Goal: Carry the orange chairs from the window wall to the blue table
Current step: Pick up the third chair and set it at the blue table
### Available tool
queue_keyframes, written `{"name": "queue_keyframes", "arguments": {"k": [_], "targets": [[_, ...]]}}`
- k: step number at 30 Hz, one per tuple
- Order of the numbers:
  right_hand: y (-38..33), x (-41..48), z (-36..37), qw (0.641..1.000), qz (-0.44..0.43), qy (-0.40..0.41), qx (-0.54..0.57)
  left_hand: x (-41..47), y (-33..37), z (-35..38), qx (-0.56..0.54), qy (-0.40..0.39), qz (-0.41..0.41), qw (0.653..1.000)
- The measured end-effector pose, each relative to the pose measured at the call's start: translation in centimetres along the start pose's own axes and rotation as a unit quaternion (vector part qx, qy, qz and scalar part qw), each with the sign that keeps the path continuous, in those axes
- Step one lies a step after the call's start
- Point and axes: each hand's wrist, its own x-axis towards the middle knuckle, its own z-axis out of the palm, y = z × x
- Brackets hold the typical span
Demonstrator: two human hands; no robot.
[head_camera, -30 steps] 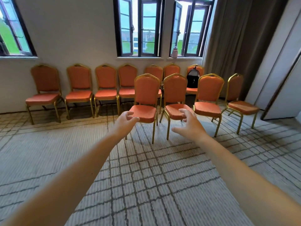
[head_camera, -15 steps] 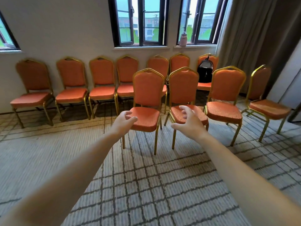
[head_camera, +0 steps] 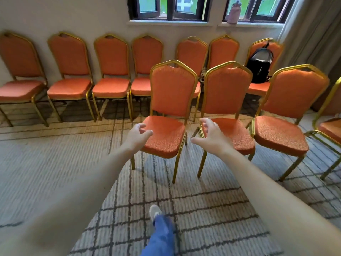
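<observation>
Several orange chairs with gold frames stand in two rows below the window wall. The nearest front-row chair [head_camera: 167,133] faces me, with a second chair [head_camera: 234,130] close on its right. My left hand [head_camera: 137,136] hovers at the near chair's front left seat corner, fingers loosely curled, holding nothing. My right hand [head_camera: 210,136] hovers in the gap between the two chairs, fingers spread and curved, also holding nothing. Both arms are stretched forward. The blue table is out of view.
A black backpack [head_camera: 260,68] sits on a back-row chair at the right. A third front-row chair [head_camera: 280,133] and part of a fourth stand further right, with a curtain [head_camera: 311,28] behind. A bottle [head_camera: 232,14] stands on the windowsill. My foot [head_camera: 154,212] steps on patterned carpet.
I have walked closer to the chairs, which now fill more of the view. Both hands stay outstretched and have come up to the near chair's seat.
</observation>
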Motion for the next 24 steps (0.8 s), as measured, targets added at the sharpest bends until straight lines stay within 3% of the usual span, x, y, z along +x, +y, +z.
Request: {"name": "queue_keyframes", "arguments": {"k": [8,14,20,24], "targets": [[0.0,22.4,3.7,0.999,0.013,-0.03,0.016,21.0,0.3,2.5,-0.018,0.013,-0.05,0.999],[0.1,33.2,6.1,0.997,0.018,-0.069,-0.014,31.1,0.2,2.7,-0.027,0.022,-0.08,0.996],[0.4,43.3,10.6,0.985,-0.013,-0.161,-0.062,37.5,-3.5,2.8,-0.074,0.071,-0.153,0.983],[0.5,51.0,14.4,0.964,-0.052,-0.241,-0.1,42.1,-5.9,3.4,-0.132,0.145,-0.229,0.954]]}}
